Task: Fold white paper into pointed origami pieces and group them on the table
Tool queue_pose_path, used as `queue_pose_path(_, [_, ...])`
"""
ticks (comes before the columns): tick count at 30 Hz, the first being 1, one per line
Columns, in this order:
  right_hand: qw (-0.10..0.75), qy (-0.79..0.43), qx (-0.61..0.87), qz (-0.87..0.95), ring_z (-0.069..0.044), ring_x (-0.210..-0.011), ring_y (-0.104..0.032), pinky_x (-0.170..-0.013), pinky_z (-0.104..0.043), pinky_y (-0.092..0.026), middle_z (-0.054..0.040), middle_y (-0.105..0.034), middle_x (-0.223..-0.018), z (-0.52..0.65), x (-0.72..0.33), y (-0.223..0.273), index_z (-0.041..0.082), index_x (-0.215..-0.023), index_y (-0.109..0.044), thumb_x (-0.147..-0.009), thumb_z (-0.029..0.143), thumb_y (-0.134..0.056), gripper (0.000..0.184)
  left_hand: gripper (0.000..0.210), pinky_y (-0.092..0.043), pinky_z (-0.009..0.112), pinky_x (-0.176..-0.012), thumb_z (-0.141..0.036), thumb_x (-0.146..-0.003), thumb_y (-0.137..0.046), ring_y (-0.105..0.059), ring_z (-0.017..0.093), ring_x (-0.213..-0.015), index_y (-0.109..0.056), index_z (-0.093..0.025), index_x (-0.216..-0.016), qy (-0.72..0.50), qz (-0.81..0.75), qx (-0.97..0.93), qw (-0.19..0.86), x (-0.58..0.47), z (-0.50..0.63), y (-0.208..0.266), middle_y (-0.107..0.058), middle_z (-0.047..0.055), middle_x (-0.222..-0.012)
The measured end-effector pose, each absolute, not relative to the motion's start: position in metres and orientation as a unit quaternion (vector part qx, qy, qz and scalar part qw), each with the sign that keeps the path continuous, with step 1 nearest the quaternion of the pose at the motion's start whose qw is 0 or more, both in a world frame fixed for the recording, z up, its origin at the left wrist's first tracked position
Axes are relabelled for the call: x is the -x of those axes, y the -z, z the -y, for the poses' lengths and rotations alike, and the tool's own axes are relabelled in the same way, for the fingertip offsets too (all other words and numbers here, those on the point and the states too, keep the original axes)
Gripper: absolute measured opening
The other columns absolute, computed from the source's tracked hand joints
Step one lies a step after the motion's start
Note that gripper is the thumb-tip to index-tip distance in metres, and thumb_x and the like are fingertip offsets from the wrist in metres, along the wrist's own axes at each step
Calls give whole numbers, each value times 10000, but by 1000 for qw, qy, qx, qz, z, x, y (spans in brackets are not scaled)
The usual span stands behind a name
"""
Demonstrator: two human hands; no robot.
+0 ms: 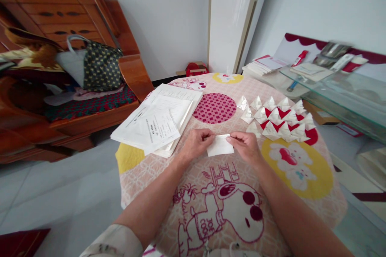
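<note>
Between my two hands is a small folded piece of white paper [220, 147], above the patterned tablecloth. My left hand [197, 143] pinches its left upper corner between thumb and fingers. At the opposite corner, my right hand [245, 144] grips the paper the same way. Just past my right hand stand several rows of folded paper pieces [283, 130] with pointed tops. To the left of my hands lies a stack of printed paper sheets [159, 118], the top ones at an angle.
The round table has a pink tablecloth [144, 180] with cartoon prints. A glass-topped table [346, 96] with papers and a metal container stands at right. On the left, a wooden bench [129, 68] holds bags [101, 64]. A white floor-standing unit [230, 20] is behind.
</note>
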State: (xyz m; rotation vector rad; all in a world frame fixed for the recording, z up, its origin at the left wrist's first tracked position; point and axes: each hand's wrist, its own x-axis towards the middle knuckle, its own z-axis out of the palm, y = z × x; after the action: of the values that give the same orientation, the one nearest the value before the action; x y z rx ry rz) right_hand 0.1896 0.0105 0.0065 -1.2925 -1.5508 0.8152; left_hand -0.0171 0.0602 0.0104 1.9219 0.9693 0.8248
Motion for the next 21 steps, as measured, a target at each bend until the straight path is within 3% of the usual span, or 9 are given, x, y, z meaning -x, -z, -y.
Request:
queue_pose_path(4, [441, -427, 531, 584, -102, -526, -392, -477, -250, -265, 34, -446, -549, -7, -187, -7, 170, -618, -594, -832, 377, -647, 302, 205, -336, 214, -543, -296, -826, -618, -496, 98, -604, -713, -115, -812, -320, -377, -717, 491, 15, -58, -10, -623, 11, -694])
queue_pose_path(14, [396, -440, 514, 621, -91, -519, -330, -480, -256, -214, 50, -350, -534, -11, -177, -2, 196, -543, -419, -846, 386, -591, 397, 152, -306, 202, -528, -267, -791, -614, -438, 80, -583, -658, -140, -720, -307, -381, -719, 493, 7, -56, -2, -558, -25, -642])
queue_pose_path(17, [405, -421, 516, 627, -91, -530, -306, -492, -266, -202, 52, -310, -548, -12, -179, -1, 201, -536, -365, -844, 371, -589, 417, 131, -305, 205, -526, -247, -771, -598, -441, 83, -580, -647, -145, -708, -303, -377, -711, 511, 7, -57, -3, -549, -26, -636])
queue_pose_path(21, [463, -432, 539, 555, -95, -531, -304, -489, -269, -198, 53, -320, -565, -14, -188, 1, 198, -574, -424, -840, 384, -615, 377, 109, -301, 215, -516, -227, -727, -598, -440, 84, -553, -612, -145, -655, -297, -384, -690, 537, 13, -61, -5, -527, -28, -590])
